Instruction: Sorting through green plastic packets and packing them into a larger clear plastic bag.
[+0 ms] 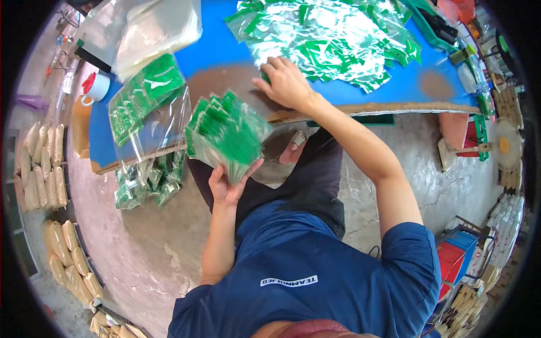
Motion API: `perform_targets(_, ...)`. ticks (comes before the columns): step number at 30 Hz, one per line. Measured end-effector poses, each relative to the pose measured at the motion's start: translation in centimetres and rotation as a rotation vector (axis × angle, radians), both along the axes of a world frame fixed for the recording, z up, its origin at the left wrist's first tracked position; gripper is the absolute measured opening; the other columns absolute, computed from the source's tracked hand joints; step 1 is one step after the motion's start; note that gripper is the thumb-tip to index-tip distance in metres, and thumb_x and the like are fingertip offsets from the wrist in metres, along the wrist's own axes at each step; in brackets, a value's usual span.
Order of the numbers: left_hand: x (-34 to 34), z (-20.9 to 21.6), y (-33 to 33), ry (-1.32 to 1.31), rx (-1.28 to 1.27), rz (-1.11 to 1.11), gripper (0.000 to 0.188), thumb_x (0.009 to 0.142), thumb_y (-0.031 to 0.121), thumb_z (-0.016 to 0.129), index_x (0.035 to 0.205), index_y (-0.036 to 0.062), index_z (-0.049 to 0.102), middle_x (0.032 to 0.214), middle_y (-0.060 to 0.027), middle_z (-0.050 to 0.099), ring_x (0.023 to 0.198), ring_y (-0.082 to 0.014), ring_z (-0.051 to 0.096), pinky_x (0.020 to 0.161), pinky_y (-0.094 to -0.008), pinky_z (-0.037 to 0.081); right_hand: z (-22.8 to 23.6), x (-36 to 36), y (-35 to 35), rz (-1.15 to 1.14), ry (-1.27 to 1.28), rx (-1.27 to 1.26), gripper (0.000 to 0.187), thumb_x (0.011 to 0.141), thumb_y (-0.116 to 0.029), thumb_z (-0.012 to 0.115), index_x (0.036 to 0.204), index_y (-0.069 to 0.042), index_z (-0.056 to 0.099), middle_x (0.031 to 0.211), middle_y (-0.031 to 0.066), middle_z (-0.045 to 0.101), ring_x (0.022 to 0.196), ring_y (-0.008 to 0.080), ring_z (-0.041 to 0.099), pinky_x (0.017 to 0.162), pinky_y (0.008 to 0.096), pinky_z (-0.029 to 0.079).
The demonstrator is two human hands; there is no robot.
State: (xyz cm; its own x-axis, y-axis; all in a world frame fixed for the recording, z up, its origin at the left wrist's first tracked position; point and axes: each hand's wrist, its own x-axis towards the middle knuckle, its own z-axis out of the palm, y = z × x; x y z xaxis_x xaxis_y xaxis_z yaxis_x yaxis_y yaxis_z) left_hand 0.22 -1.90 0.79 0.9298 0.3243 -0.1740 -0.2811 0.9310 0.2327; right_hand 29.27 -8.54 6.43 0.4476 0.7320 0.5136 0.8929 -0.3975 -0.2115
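Observation:
My left hand (228, 188) is closed around the lower end of a thick fanned stack of green-and-clear plastic packets (228, 132), held in front of the table edge. Over the table, my right hand (284, 84) has its fingers stretched and apart at the near left edge of a large loose pile of similar shiny packets (332, 48). A bit of green shows by its fingertips, and I cannot tell if they touch it. Left of the stack, a large clear bag with green packets (149, 104) lies on the table, its near end reaching the edge.
The blue table (214, 48) has worn brown patches. Clear plastic sheets (160, 28) lie at the far left, near a white mug with red (97, 87). More bagged green packets (160, 177) hang below the table edge. A fan (504, 145) stands right; filled brown bags (42, 166) are stacked left.

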Motion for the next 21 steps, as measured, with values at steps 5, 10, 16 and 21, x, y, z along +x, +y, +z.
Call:
perform_targets(5,-3.6,-3.5,2.0,0.028,0.022,0.075,0.073,0.077,0.020,0.082,0.140,0.0007,0.051,0.139,-0.0155,0.058,0.128,-0.0365,0.055,0.114,-0.0558,0.038,0.5,-3.4,-1.7,0.433,0.193,0.027,0.028,0.086,-0.006,0.062,0.113,-0.003,0.062,0.106,0.0155,0.063,0.103,0.0370,0.060,0.090,0.0456,0.050)
perform_targets(10,-4.6,-3.6,4.1,0.080,0.170,0.096,0.074,0.076,0.025,0.081,0.139,0.0019,0.053,0.135,-0.0150,0.062,0.124,-0.0352,0.058,0.107,-0.0539,0.046,0.2,-4.9,-1.7,0.541,0.419,0.092,0.033,0.085,0.009,0.051,0.113,-0.004,0.060,0.103,0.0130,0.066,0.091,0.0325,0.066,0.080,0.0399,0.054)
perform_targets(16,-3.8,-3.0,4.5,0.148,0.237,0.060,0.070,0.076,0.019,0.079,0.137,-0.0016,0.052,0.132,-0.0149,0.063,0.122,-0.0339,0.060,0.107,-0.0490,0.047,-0.4,-5.9,3.4,0.537,1.167,0.253,0.017,0.092,0.002,0.043,0.103,-0.003,0.054,0.079,0.0033,0.057,0.074,0.0131,0.054,0.069,0.0310,0.047)
perform_targets(21,-2.7,-2.7,3.2,0.241,0.151,0.129,0.065,0.078,0.008,0.074,0.138,-0.0030,0.051,0.133,-0.0165,0.062,0.123,-0.0332,0.060,0.110,-0.0479,0.046,-1.2,-8.9,4.5,0.276,1.200,0.887,0.014,0.097,-0.007,0.051,0.110,-0.003,0.055,0.094,0.0057,0.061,0.087,0.0125,0.057,0.080,0.0294,0.048)
